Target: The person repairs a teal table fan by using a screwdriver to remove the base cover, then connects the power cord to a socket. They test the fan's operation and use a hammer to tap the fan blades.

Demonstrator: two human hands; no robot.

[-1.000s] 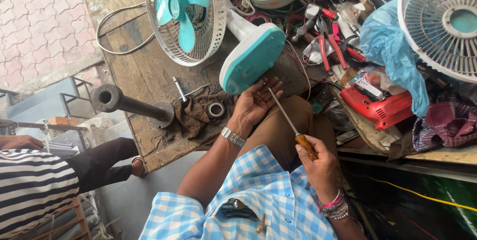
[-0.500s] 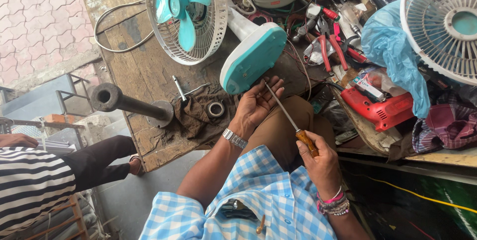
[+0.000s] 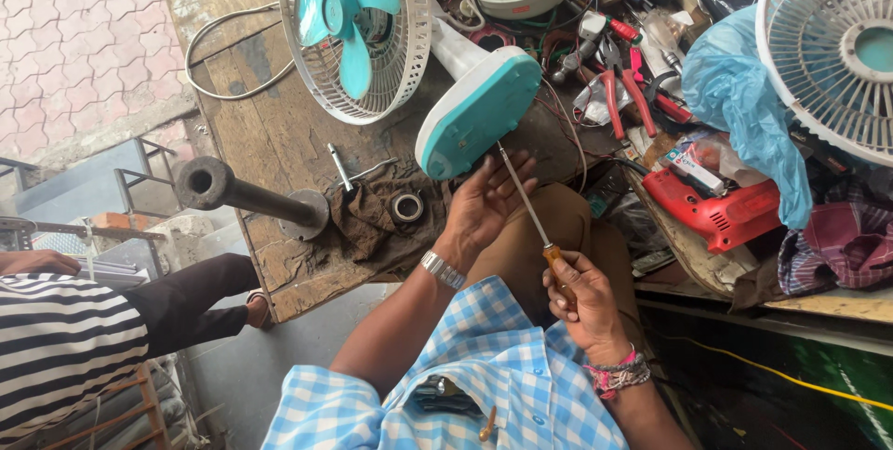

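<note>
Right hand (image 3: 579, 299) fingers clenched on screwdriver (image 3: 532, 211), left hand (image 3: 486, 201) released beside teal fan base (image 3: 476, 115), pliers (image 3: 619, 96), red drill (image 3: 716, 213) crowded tabletop (image 3: 270, 138).

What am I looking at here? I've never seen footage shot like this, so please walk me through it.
The camera sits on a person's head and looks down, so you see their own arms and checked shirt from above. Their right hand grips the wooden handle of a long screwdriver, whose tip points at the teal base of a table fan lying on the wooden workbench. Their left hand is open beside the shaft, just under that base. Around it lie a metal pipe stand, a dark rag, red-handled pliers, a red power tool, a blue plastic bag and a second fan. At lower left sits another person in a striped shirt.
</note>
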